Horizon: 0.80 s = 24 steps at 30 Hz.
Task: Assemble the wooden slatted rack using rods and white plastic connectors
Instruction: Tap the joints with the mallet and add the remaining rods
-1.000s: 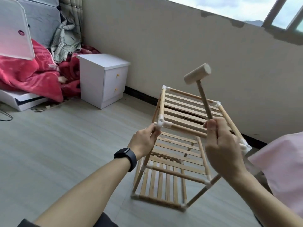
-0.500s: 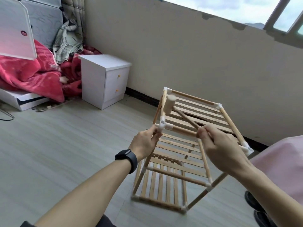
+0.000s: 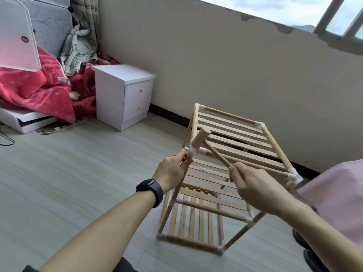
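Note:
A wooden slatted rack (image 3: pixel 235 134) with three shelves stands on the floor, its rods joined by white plastic connectors. My left hand (image 3: pixel 171 171) grips the near-left upright rod just below the top corner connector (image 3: pixel 191 152). My right hand (image 3: pixel 253 183) holds the handle of a small wooden mallet (image 3: pixel 200 138). The mallet's head rests on or just above that corner connector.
A white two-drawer nightstand (image 3: pixel 125 95) stands at the wall to the left. Red blankets (image 3: pixel 35 89) and a white board (image 3: pixel 15 36) are piled far left. A pink cloth-covered thing (image 3: pixel 337 197) is close on the right. A beige wall runs behind the rack.
The mallet has swung down from raised above the rack onto the near-left top corner connector. My left hand has kept its hold on the rod.

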{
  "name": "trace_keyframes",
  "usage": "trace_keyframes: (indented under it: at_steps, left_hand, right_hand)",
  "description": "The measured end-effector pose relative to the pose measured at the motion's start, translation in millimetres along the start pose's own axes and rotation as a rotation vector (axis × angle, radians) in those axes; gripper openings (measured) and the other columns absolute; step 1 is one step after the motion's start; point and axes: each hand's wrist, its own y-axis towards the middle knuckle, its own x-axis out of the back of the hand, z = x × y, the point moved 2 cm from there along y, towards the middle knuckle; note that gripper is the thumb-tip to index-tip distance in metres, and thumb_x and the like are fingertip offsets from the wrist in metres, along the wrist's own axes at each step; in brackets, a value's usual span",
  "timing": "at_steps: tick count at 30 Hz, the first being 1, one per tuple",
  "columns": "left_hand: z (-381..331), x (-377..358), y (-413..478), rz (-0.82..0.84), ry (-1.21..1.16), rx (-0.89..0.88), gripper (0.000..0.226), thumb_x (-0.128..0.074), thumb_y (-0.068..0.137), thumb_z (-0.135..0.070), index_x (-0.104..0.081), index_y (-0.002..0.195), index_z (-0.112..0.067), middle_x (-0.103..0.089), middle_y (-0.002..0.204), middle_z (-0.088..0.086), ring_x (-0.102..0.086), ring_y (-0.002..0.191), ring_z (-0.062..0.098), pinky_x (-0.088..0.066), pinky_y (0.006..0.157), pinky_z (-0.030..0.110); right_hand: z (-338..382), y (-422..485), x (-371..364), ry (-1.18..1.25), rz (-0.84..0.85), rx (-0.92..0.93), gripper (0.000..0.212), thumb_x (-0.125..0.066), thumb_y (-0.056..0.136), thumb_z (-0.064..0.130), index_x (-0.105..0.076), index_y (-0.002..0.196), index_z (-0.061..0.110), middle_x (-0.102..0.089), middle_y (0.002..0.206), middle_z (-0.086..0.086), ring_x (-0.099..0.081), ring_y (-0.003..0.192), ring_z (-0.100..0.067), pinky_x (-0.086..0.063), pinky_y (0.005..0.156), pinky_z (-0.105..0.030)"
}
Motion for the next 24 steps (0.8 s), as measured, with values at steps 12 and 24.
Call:
trace_keyframes:
  at_steps: [12, 24]
  left_hand:
    - [4, 38, 27, 0.013, -0.144, 0.126, 0.03, -0.043, 0.09, -0.035, -0.053, 0.118, -0.035, -0.062, 0.117, -0.007, -0.062, 0.105, 0.019, -0.054, 0.079, 0.034]
    - [-26, 33, 118, 0.217, 0.793, -0.249, 0.051, -0.042, 0.102, -0.031, -0.027, 0.147, -0.05, -0.006, 0.169, -0.004, -0.014, 0.152, 0.019, -0.022, 0.119, 0.045]
  right_hand:
    - [-21, 25, -17, 0.18, -0.429, -0.171, 0.035, -0.03, 0.108, 0.036, -0.05, 0.083, 0.021, -0.056, 0.072, -0.002, -0.051, 0.065, -0.018, -0.048, 0.067, -0.041]
    - [-52, 65, -76, 0.252, -0.665, -0.189, 0.05, -0.013, 0.101, 0.052, -0.044, 0.071, 0.025, -0.048, 0.059, 0.008, -0.046, 0.067, -0.006, -0.02, 0.082, -0.034]
